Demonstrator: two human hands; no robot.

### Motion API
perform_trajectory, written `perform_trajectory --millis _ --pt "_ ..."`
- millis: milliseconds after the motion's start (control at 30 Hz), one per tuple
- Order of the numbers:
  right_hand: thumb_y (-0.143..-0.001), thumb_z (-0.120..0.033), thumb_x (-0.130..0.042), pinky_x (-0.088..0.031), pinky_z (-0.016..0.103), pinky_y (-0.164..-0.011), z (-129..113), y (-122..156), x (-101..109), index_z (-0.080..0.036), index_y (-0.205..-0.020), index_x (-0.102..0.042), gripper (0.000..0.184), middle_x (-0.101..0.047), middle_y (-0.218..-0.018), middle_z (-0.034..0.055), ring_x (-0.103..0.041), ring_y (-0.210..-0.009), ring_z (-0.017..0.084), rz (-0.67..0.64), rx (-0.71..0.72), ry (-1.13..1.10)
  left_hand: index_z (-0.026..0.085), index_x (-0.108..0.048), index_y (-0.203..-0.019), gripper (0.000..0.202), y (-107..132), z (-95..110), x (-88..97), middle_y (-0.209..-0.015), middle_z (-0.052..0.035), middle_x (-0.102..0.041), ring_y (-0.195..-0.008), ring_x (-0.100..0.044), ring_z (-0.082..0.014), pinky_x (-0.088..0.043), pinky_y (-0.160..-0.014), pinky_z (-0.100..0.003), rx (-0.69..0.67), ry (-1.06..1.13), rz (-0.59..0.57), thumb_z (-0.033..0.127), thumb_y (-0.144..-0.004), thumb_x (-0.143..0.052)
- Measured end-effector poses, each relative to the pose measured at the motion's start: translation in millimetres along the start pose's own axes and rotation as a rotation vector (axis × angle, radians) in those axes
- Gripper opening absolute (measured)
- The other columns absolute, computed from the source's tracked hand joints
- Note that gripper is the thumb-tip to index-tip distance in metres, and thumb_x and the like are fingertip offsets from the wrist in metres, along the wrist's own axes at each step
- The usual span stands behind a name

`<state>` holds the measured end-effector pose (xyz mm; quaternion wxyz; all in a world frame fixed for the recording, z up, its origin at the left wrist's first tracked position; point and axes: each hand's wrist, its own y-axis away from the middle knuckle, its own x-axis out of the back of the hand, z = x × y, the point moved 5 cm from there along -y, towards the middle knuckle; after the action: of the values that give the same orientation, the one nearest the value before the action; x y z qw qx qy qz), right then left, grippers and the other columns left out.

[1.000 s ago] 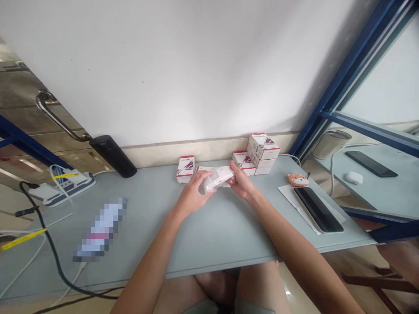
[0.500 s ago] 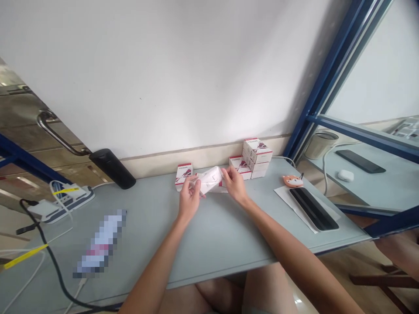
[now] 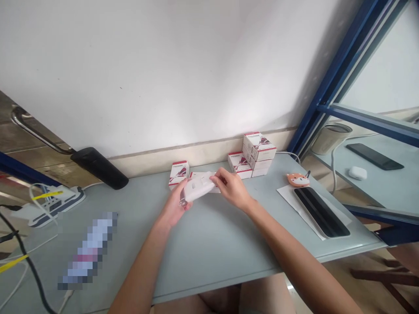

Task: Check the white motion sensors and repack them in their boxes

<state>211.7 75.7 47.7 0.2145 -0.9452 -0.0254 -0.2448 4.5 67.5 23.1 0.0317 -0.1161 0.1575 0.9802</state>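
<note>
Hands meet over a grey table (image 3: 209, 244): the left hand (image 3: 175, 206) cradles a white wrapped packet (image 3: 199, 190) from beneath while the right hand (image 3: 233, 188) pinches its far end, just in front of red-and-white boxes (image 3: 257, 149) along the wall.

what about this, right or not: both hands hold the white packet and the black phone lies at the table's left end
No. The head view shows the black phone at the table's right end, not left. The left hand and right hand do hold the white packet.
</note>
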Motion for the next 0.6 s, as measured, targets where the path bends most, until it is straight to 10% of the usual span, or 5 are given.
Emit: perform_trajectory --millis 333,600 --pt "-0.103 -0.037 -0.056 -0.047 0.032 -0.075 -28 6 0 -0.025 -0.088 -0.059 0.02 -0.062 -0.089 0.0019 -0.057 -0.082 0.018 -0.127 0.134 -0.351 0.02 -0.06 -0.069 0.035 -5 -4 15.3 -0.048 0.0056 -0.041 -0.033 -0.029 -0.0061 -0.017 -0.037 -0.024 0.147 -0.05 -0.171 0.047 -0.089 -0.071" --pt "-0.093 -0.043 -0.075 -0.055 0.035 -0.085 -14 3 -2 -0.028 -0.109 -0.073 0.022 -0.065 -0.118 0.0051 -0.064 -0.093 0.017 -0.182 0.049 -0.465 0.02 -0.076 -0.111 0.038 -7 -4 19.9 -0.063 0.0006 -0.062 -0.035 -0.036 -0.0082 -0.024 -0.038 -0.026 0.059 -0.015 -0.157 0.052 -0.093 -0.065"
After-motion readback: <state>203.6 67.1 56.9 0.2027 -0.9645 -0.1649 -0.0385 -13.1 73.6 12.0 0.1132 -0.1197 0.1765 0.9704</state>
